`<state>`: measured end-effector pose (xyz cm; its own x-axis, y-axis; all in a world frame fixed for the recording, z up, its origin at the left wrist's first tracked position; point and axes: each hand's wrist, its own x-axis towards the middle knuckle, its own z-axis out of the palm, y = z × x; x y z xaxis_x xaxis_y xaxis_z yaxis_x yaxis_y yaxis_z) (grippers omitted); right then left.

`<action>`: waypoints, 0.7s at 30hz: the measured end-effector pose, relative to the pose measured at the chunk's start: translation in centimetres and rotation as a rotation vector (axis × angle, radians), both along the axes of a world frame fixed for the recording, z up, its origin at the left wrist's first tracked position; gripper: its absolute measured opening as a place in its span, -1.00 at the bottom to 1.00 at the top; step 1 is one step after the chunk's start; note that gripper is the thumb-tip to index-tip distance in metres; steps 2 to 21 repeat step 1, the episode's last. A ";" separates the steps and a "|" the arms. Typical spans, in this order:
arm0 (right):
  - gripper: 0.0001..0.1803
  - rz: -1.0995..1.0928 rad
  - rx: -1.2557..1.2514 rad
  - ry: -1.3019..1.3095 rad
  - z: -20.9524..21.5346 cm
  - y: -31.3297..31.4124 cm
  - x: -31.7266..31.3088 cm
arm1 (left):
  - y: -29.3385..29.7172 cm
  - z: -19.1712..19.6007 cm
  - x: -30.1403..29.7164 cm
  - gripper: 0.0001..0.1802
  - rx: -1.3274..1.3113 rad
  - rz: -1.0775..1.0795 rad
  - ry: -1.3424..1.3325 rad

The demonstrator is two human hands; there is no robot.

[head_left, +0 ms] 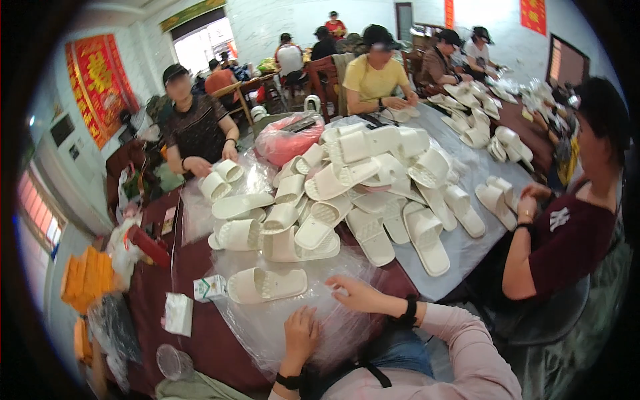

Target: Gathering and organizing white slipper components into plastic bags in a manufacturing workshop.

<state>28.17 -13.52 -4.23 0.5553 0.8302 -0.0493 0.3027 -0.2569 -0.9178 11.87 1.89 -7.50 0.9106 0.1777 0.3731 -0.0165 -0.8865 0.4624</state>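
A cream-white slide slipper (297, 283) lies sideways on clear plastic bags (253, 327) near the table's front edge. My left hand (302, 332) rests on the plastic just below the slipper, its fingers loosely bent and slightly apart, holding nothing visible. To the right of the slipper's heel, my right hand (355, 295) hovers over the plastic with its fingers apart and nothing in them. Dark bands circle both wrists. Beyond the single slipper rises a heap of matching slippers (320, 223), overlapping at many angles.
A small white-and-green box (210, 288), a white packet (178, 314), a dark red cylinder (148, 245) and a clear plastic cup (175, 362) are on my left. A pink-red bag (288, 137) sits behind the heap. Co-workers sit around the table, one close on my right.
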 end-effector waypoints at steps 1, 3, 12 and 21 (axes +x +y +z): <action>-0.46 0.003 -0.019 -0.037 1.8 -0.5 0.4 | -0.1 -1.0 0.1 -0.63 0.025 0.013 -0.025; -0.46 0.003 -0.019 -0.037 1.8 -0.5 0.4 | -0.1 -1.0 0.1 -0.63 0.025 0.013 -0.025; -0.46 0.003 -0.019 -0.037 1.8 -0.5 0.4 | -0.1 -1.0 0.1 -0.63 0.025 0.013 -0.025; -0.46 0.003 -0.019 -0.037 1.8 -0.5 0.4 | -0.1 -1.0 0.1 -0.63 0.025 0.013 -0.025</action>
